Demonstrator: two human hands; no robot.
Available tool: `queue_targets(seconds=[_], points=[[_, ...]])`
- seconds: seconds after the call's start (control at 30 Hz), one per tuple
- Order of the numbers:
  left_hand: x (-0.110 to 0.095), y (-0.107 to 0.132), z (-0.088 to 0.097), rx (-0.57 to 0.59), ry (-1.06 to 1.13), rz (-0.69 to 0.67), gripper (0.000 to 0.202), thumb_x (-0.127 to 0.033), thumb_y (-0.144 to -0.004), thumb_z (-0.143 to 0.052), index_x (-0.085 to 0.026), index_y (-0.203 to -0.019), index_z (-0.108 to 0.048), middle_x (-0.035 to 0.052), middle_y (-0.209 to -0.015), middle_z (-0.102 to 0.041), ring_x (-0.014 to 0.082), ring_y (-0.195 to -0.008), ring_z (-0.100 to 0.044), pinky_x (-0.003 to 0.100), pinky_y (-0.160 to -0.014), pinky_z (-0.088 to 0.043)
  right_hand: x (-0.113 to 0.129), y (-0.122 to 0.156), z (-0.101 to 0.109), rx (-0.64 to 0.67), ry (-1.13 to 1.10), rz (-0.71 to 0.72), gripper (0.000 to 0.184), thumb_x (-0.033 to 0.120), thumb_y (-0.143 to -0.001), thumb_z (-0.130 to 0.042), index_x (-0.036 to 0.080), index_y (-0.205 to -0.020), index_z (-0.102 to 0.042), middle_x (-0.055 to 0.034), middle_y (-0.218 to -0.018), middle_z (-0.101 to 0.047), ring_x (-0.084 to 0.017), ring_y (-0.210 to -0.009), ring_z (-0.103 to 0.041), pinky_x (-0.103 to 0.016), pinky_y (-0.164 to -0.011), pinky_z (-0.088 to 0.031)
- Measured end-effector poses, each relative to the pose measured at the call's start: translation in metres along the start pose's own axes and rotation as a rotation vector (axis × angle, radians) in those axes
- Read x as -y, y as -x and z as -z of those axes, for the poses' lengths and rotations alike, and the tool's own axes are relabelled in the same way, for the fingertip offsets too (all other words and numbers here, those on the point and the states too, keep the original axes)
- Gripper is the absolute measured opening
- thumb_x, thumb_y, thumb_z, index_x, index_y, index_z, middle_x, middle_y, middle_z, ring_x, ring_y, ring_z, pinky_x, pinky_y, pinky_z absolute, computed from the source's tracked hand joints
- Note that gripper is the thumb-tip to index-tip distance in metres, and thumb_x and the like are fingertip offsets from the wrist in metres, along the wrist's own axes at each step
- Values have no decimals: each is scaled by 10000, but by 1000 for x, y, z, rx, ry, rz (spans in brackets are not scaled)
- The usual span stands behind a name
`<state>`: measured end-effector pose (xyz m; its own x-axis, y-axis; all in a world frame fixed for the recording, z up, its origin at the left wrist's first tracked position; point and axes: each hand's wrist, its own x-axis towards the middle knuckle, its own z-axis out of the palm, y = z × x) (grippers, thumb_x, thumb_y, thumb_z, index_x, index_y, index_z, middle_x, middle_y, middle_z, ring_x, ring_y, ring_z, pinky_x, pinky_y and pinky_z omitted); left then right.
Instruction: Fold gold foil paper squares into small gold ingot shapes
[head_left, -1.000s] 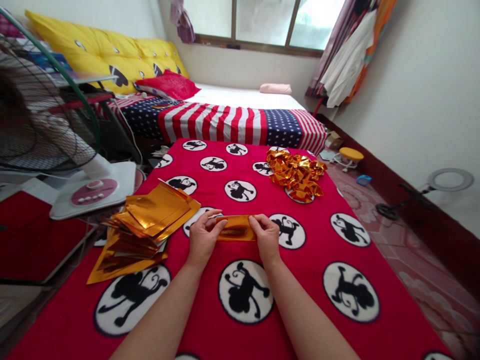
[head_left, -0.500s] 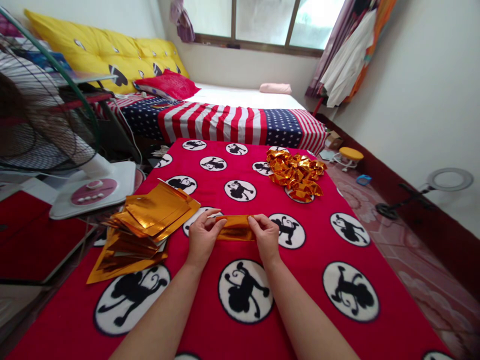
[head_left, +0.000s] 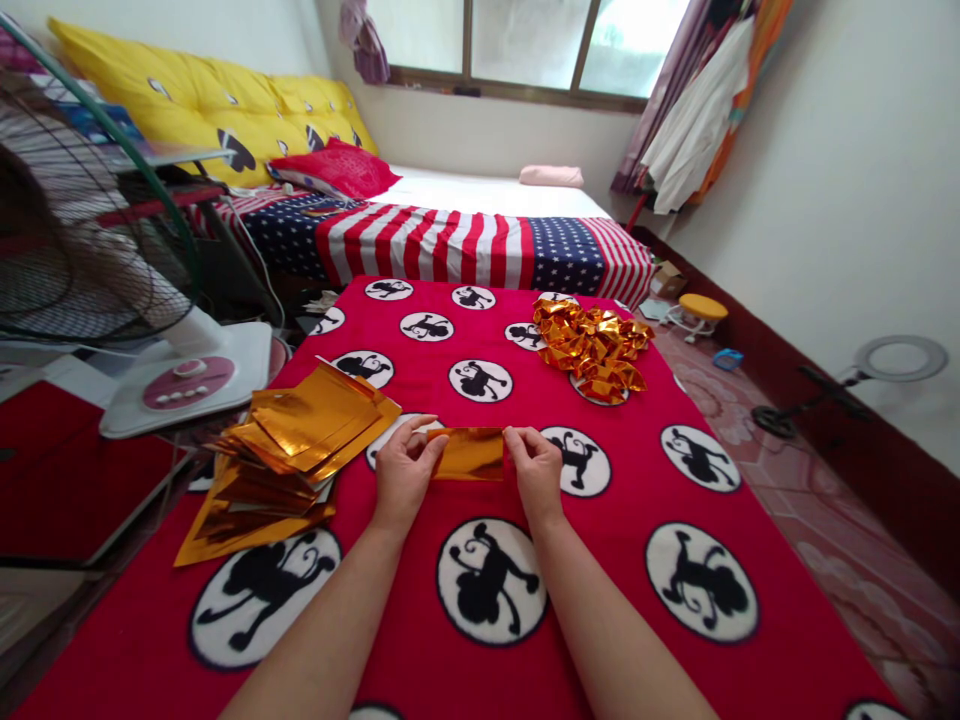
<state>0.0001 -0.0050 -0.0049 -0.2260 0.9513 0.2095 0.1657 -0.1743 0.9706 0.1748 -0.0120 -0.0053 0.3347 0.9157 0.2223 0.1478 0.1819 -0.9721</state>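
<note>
A folded strip of gold foil paper (head_left: 471,456) stretches between my two hands, just above or on the red cloth. My left hand (head_left: 406,468) pinches its left end between thumb and fingers. At its upper right corner, my right hand (head_left: 534,468) grips the edge in a pinch. Left of my hands lies a loose stack of gold foil sheets (head_left: 315,415), fanned unevenly. Beyond my right hand, toward the far right of the table, sits a heap of folded gold foil pieces (head_left: 592,345).
A red cloth (head_left: 600,620) with monkey circles covers the table. An electric fan (head_left: 187,380) stands close on the left. Behind the table is a bed (head_left: 450,240) with a flag-patterned cover. On the right-hand floor are a yellow stool (head_left: 702,306) and a ring light (head_left: 900,358).
The foil strip now lies flatter and smoother between my hands. My right hand has shifted slightly right, toward the strip's corner. The stack and heap look the same.
</note>
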Motion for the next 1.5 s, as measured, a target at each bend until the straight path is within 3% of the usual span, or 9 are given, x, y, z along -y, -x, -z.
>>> queue_targets(seconds=[0.2,0.4,0.63,1.13,1.33,1.5], points=[[-3,2,-1,6,55,-4,328,-330,-762,-712,-165,-1038,-647,-57,-579,-520,72,-516,-482,162,-512,-379,3,0,2,45,-30,-30,301,452,-844,-610,169,-748,-651,1,-669,-575,-136,-624,-505,-254,-604,-403],[-3,3,-1,-10,87,-23,317,-314,-760,-720,-168,-1035,-655,-56,-586,-514,69,-530,-505,156,-514,-396,4,1,3,135,-46,52,301,431,-886,-558,174,-789,-680,-15,-732,-604,-151,-706,-543,-260,-652,-417],[-4,2,-2,-17,74,-4,324,-312,-754,-723,-170,-1038,-657,-24,-648,-604,99,-592,-578,174,-555,-441,0,2,1,58,-151,37,192,374,-801,-680,182,-806,-687,-15,-745,-645,-155,-696,-585,-272,-659,-460],[-4,3,-2,8,76,-10,359,-313,-752,-724,-164,-1071,-651,5,-729,-686,123,-672,-647,197,-639,-487,2,2,3,38,-81,93,172,334,-824,-655,183,-743,-647,-2,-706,-603,-143,-676,-554,-268,-661,-440],[-2,2,-3,45,68,5,371,-321,-769,-698,-169,-1102,-638,-47,-593,-589,89,-538,-559,168,-541,-426,1,1,2,9,-12,76,217,368,-820,-654,179,-716,-639,-7,-691,-612,-147,-663,-559,-263,-641,-445],[-2,2,-2,54,-15,1,386,-320,-768,-689,-183,-1126,-641,-43,-592,-597,101,-542,-555,176,-545,-422,-7,-1,2,-2,100,35,239,392,-817,-649,175,-718,-670,-20,-673,-636,-149,-623,-552,-265,-599,-429]])
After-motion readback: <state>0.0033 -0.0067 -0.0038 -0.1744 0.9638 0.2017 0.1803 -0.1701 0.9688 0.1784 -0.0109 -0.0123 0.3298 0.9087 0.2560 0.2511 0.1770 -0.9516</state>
